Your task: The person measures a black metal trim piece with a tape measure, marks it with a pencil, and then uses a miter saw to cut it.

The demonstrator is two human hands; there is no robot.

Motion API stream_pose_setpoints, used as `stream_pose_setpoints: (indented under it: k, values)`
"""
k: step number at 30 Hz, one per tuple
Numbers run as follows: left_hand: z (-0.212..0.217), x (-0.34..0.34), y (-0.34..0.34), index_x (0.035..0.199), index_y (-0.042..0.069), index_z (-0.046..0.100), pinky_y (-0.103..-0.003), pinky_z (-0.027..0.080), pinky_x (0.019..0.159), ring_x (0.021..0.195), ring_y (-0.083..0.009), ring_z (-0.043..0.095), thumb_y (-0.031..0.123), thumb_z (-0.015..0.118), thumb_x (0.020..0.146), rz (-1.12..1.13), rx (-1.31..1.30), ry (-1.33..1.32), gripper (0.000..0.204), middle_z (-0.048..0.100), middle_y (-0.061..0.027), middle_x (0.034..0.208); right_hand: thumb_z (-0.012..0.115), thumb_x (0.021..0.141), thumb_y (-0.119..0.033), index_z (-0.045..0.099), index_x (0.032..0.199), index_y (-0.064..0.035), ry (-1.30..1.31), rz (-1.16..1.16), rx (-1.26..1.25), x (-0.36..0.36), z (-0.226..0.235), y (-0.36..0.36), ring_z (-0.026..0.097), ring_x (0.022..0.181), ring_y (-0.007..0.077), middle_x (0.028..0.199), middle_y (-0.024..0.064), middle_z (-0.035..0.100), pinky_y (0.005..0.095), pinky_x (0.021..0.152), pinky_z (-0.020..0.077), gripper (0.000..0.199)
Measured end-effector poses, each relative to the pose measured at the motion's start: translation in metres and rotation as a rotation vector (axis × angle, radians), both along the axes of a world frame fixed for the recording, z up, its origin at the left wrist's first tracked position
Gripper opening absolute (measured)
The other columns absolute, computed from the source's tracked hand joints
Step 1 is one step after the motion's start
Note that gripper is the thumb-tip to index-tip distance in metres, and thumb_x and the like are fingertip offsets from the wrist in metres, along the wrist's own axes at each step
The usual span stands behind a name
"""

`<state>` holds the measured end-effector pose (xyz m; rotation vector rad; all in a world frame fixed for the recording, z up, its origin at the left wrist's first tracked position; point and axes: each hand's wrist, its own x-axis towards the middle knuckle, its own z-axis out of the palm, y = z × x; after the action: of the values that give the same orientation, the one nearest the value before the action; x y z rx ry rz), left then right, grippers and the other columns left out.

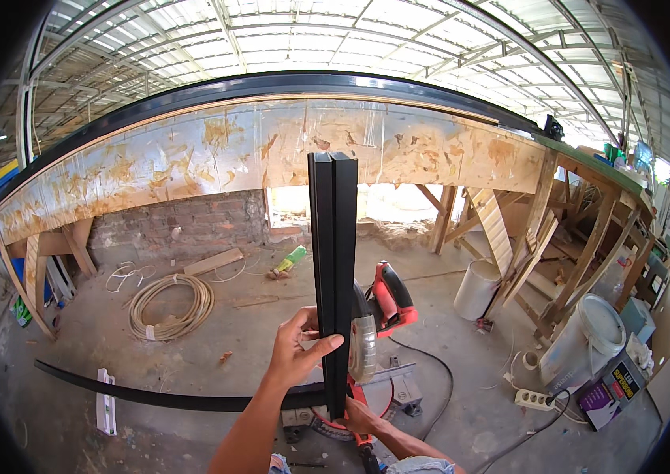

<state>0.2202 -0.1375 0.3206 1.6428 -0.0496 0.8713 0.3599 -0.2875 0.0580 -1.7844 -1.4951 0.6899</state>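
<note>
My left hand (297, 354) grips a short black metal profile (333, 261) and holds it upright, its top reaching up in front of the plywood table. My right hand (360, 417) supports the profile's lower end near the base of a red mitre saw (378, 316) that sits on the concrete floor. The saw's blade guard lies just right of the profile. A long black profile (161, 395) lies on the floor, running left from the saw base.
A long plywood-sided table (272, 146) with a dark profile on top spans the back. A hose coil (171, 306), a level (105, 401), white buckets (588, 336), a power strip (535, 400) with cables and wooden trestles (556, 261) stand around.
</note>
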Motion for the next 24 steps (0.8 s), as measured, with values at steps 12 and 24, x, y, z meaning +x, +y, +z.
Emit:
stream_pose_setpoints:
  k: [12,24]
  values:
    - [0.003,0.005,0.000,0.115,0.001,0.069,-0.032,0.059,0.078,0.085,-0.0103,0.069,0.017,0.088,0.084,0.093,0.075,-0.088,0.039,0.073,-0.0037,0.094,0.079,0.078,-0.005,0.040,0.146,0.0003,-0.004,0.037,-0.070,0.005,0.025,0.003,0.064,0.119,0.0444,0.123,0.0291,0.065,0.0485,0.098,0.0511,0.079]
    - [0.005,0.007,-0.002,0.106,0.006,0.068,-0.034,0.059,0.076,0.082,-0.0097,0.067,0.018,0.093,0.076,0.187,0.174,-0.031,0.041,0.070,0.0005,0.088,0.082,0.076,-0.008,0.031,0.154,-0.0036,-0.064,0.045,-0.033,0.008,-0.001,0.011,0.064,0.118,0.0461,0.122,0.0300,0.067,0.0490,0.098,0.0518,0.094]
